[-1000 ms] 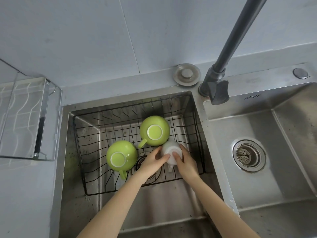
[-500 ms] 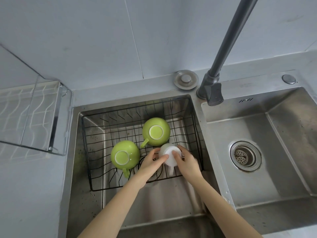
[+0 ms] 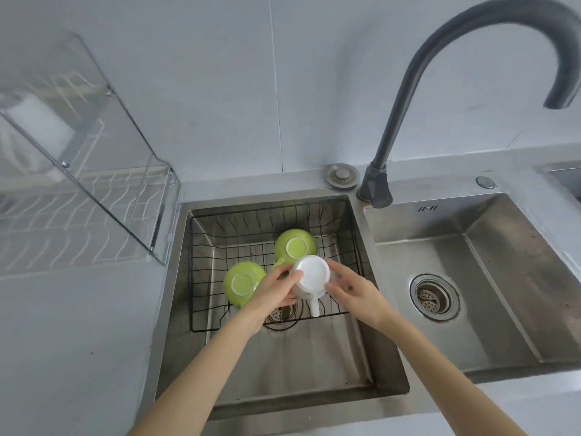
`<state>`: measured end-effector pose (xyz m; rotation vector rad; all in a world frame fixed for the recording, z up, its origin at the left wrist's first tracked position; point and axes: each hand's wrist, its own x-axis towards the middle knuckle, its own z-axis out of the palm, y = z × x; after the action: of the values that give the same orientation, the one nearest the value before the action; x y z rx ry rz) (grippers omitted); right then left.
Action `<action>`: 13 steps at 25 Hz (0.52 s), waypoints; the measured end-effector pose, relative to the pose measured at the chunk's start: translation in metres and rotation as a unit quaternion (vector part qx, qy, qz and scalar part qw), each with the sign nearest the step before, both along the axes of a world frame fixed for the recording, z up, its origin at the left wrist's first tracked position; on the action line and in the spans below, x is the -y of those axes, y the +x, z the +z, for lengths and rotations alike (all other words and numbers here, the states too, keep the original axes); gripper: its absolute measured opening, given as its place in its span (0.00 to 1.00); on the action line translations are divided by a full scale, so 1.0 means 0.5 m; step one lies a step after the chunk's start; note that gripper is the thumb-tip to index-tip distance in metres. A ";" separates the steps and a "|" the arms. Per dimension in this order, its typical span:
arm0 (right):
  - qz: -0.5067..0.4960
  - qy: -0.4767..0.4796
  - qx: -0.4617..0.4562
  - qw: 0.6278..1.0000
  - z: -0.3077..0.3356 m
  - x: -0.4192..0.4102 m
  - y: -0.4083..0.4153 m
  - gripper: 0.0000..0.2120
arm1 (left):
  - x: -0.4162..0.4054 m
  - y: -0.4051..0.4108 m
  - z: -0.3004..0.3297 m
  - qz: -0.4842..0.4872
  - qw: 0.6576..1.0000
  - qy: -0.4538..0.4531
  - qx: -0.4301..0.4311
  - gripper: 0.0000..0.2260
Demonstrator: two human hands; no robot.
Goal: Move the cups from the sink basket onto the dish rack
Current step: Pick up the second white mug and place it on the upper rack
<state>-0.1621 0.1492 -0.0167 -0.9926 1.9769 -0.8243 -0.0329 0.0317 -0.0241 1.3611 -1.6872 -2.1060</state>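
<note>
An upside-down white cup (image 3: 312,275) with its handle pointing toward me is held above the black wire sink basket (image 3: 213,240). My left hand (image 3: 273,292) grips its left side and my right hand (image 3: 352,289) holds its right side. Two green cups lie upside down in the basket: one (image 3: 295,247) just behind the white cup, the other (image 3: 242,283) to the left, partly hidden by my left hand. The dish rack (image 3: 94,215), white wire behind a clear panel, stands on the counter at the left.
The basket sits in the left sink bowl (image 3: 283,372). A dark curved faucet (image 3: 405,99) rises between the bowls. The right bowl (image 3: 490,278) holds a drain strainer (image 3: 435,295). A round metal stopper (image 3: 342,174) lies behind the sink.
Both hands have lifted the white cup up out of the basket. The view has tilted up and back, showing more of the dish rack and faucet.
</note>
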 end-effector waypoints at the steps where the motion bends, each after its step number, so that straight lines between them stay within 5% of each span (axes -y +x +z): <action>1: 0.013 -0.010 -0.017 1.000 0.013 -0.006 0.005 0.25 | -0.003 0.008 0.012 -0.005 1.000 -0.003 -0.007 0.14; 5: 0.029 -0.069 -0.092 0.993 0.051 -0.024 0.038 0.31 | -0.020 0.041 0.058 -0.030 0.999 -0.015 -0.028 0.20; 13: 0.017 -0.128 -0.123 0.984 0.110 -0.016 0.128 0.27 | -0.010 0.158 0.116 -0.093 0.991 -0.033 -0.094 0.27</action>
<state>-0.0983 0.1570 0.0385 -1.3291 2.0876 -0.9932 0.0460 0.0364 0.0339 0.9861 -1.8477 -2.1736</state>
